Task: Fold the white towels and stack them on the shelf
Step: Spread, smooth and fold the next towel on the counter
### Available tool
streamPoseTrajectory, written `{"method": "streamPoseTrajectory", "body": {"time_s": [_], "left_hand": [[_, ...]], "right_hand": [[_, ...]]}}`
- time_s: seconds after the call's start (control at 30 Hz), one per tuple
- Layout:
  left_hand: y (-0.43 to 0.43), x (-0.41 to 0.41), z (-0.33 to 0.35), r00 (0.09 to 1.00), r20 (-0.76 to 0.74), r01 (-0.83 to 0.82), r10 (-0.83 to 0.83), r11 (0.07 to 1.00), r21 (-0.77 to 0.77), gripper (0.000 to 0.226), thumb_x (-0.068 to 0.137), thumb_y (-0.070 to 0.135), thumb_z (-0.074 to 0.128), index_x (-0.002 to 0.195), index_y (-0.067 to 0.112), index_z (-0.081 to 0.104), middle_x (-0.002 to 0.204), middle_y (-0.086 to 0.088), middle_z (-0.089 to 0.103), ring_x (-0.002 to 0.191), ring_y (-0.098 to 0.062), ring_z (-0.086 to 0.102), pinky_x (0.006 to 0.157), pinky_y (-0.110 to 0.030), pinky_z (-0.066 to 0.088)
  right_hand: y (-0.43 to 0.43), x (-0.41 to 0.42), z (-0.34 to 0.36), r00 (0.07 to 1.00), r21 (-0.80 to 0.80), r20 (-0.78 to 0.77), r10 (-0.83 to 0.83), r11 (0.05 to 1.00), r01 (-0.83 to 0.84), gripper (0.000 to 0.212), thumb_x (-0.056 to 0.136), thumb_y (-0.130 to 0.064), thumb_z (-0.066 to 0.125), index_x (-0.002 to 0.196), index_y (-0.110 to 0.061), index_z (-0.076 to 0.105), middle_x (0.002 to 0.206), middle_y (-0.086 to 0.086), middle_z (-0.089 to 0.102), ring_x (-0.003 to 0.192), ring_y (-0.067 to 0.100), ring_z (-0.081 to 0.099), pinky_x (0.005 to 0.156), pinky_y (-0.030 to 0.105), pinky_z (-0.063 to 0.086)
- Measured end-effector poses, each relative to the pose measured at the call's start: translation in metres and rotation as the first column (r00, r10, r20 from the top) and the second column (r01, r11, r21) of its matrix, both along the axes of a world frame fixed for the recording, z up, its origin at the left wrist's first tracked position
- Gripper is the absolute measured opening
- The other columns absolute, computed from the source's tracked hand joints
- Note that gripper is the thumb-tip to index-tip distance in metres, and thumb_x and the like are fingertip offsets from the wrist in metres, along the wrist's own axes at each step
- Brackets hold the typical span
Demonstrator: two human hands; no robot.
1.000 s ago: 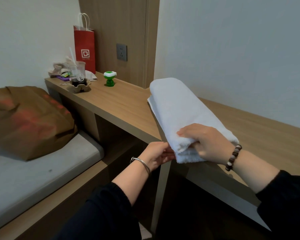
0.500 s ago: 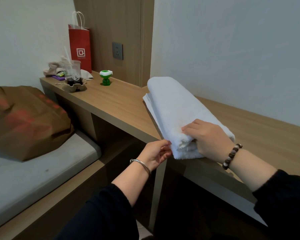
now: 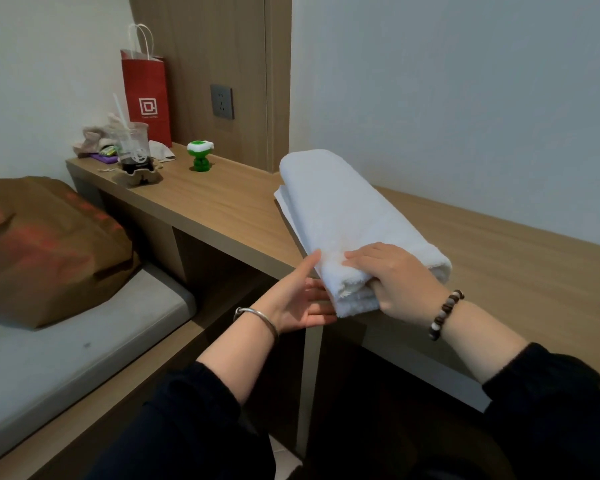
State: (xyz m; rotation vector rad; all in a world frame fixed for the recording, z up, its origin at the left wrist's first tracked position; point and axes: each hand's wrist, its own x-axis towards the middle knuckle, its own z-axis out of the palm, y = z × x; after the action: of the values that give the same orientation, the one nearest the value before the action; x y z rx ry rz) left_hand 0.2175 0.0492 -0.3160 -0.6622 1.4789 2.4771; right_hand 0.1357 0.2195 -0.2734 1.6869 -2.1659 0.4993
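Note:
Folded white towels (image 3: 343, 209) lie stacked on the wooden shelf (image 3: 222, 202), their near end at the shelf's front edge. My right hand (image 3: 402, 278) grips the near end of the upper towel, fingers flat on top and thumb tucked between the layers. My left hand (image 3: 298, 299) is open, its straight fingers touching the stack's near left side just below the shelf edge.
A red paper bag (image 3: 146, 95), a plastic cup with a straw (image 3: 132, 147) and a green toy (image 3: 200, 155) stand at the shelf's far left end. A brown bag (image 3: 49, 244) lies on the grey mattress (image 3: 66, 358) to the left. The wall runs behind the shelf.
My left hand has uncurled from pinching the stack's near corner and now lies flat against its side. My right hand's fingers have flattened on top.

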Motion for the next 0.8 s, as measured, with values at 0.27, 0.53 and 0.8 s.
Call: {"method": "streamPoseTrajectory", "body": {"time_s": [0.27,0.53,0.8], "left_hand": [[0.013,-0.007,0.016,0.994,0.021,-0.107,0.109,0.990,-0.094,0.026,0.084,0.030,0.062,0.067,0.017,0.049,0.040,0.003,0.051,0.042,-0.013,0.059,0.048,-0.023,0.050],[0.008,-0.008,0.011,0.965,0.003,-0.262,0.264,0.959,-0.108,0.018,0.079,0.031,0.065,0.070,0.021,0.053,0.054,0.002,0.049,0.052,-0.013,0.049,0.049,-0.020,0.045],[0.001,-0.001,0.013,0.987,0.106,-0.113,0.122,0.990,-0.087,0.036,0.076,0.048,0.066,0.071,0.014,0.056,0.064,-0.002,0.054,0.065,-0.016,0.055,0.055,-0.024,0.048]], "right_hand": [[0.036,-0.022,-0.005,0.954,0.126,0.068,-0.291,0.951,0.281,0.074,0.079,-0.027,0.070,0.145,-0.027,0.034,0.154,-0.003,0.027,0.144,0.016,0.015,0.115,0.037,-0.007],[0.051,-0.026,-0.030,0.819,-0.077,0.444,-0.363,0.896,0.438,0.091,0.069,-0.035,0.080,0.144,-0.024,0.031,0.152,0.002,0.025,0.139,0.019,0.026,0.111,0.031,0.025],[0.011,0.001,-0.034,0.832,-0.186,0.044,-0.552,0.814,0.550,0.083,0.062,-0.050,0.075,0.135,-0.020,0.048,0.142,0.008,0.042,0.128,0.033,0.037,0.100,0.051,0.033]]}}
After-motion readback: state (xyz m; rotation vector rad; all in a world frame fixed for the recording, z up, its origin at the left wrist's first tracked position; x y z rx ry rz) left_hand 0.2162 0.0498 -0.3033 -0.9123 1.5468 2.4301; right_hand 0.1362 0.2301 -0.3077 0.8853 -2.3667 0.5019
